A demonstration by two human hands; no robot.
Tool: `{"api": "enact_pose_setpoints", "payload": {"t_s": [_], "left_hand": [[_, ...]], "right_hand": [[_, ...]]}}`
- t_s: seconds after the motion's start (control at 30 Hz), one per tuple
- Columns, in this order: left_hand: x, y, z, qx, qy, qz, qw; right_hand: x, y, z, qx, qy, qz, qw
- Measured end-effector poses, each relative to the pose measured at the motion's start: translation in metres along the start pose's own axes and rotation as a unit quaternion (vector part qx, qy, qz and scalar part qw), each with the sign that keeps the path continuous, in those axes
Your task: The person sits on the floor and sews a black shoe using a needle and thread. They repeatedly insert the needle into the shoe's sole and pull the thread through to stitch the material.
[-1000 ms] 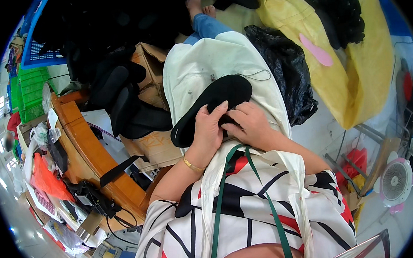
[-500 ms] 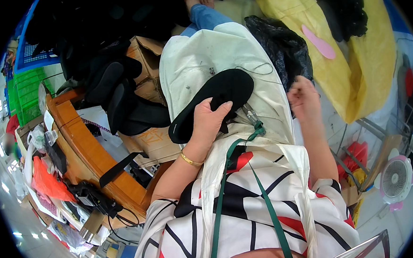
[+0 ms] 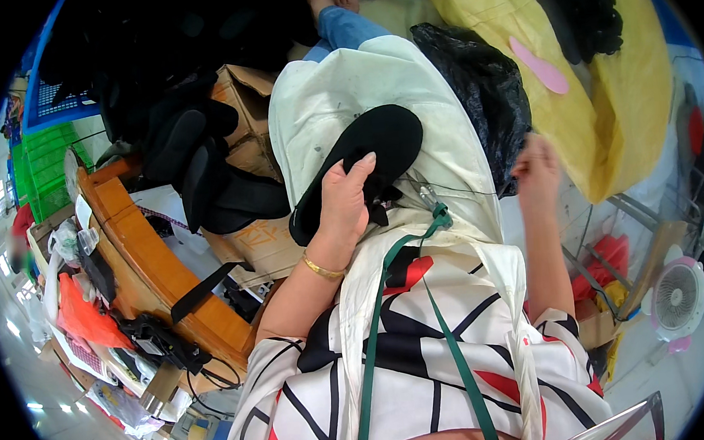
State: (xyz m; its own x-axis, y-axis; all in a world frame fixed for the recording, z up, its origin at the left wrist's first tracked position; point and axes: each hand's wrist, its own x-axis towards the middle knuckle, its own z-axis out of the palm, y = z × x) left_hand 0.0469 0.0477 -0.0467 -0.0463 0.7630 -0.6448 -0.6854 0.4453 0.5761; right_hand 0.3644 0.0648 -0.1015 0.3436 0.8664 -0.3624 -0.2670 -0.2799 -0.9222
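My left hand (image 3: 345, 200) is closed round a black slipper (image 3: 391, 137), thumb on top, holding it tilted over my lap. The slipper's flat sole-shaped face is turned up, and dark material bunches beside my fingers. From the slipper a thin dark thread (image 3: 471, 192) runs nearly straight to the right. Out at that side my right hand (image 3: 537, 164), a little blurred, has its fingers curled in on the thread's far end; whether a needle is there is hidden. Under the slipper lies a whitish apron (image 3: 304, 102). Small metal tools (image 3: 427, 193) hang by the green strap knot (image 3: 442, 216).
Black slippers (image 3: 242, 198) are heaped at the left by a cardboard box (image 3: 244, 105) and a wooden table (image 3: 169, 263). Right of my lap sit a black plastic bag (image 3: 473, 83) and a yellow sack (image 3: 605, 140) with a pink insole (image 3: 538, 65). A fan (image 3: 679, 297) stands farther right.
My right hand has moved out to the right and slightly down. The thread, looped loosely before, is now stretched toward it. The slipper in my left hand has shifted slightly up and left.
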Motion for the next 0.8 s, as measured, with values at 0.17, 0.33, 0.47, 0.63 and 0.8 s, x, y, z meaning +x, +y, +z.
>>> {"api": "enact_pose_setpoints", "payload": {"t_s": [0.17, 0.33, 0.47, 0.63, 0.8], "left_hand": [[0.006, -0.006, 0.006, 0.025, 0.036, 0.051, 0.998], [0.007, -0.010, 0.001, 0.011, 0.036, 0.049, 0.998], [0.005, -0.010, 0.001, 0.016, 0.035, 0.049, 0.998], [0.005, -0.009, 0.004, 0.018, 0.034, 0.052, 0.998], [0.005, -0.011, 0.000, 0.026, 0.028, 0.049, 0.998]], "right_hand": [[-0.062, -0.028, 0.129, -0.123, -0.273, 0.132, 0.945], [-0.065, -0.016, 0.150, -0.238, -0.347, 0.068, 0.905], [-0.063, -0.016, 0.150, -0.234, -0.358, 0.103, 0.898], [-0.061, -0.017, 0.151, -0.202, -0.355, 0.155, 0.899], [-0.054, -0.022, 0.152, -0.191, -0.357, 0.221, 0.888]]}}
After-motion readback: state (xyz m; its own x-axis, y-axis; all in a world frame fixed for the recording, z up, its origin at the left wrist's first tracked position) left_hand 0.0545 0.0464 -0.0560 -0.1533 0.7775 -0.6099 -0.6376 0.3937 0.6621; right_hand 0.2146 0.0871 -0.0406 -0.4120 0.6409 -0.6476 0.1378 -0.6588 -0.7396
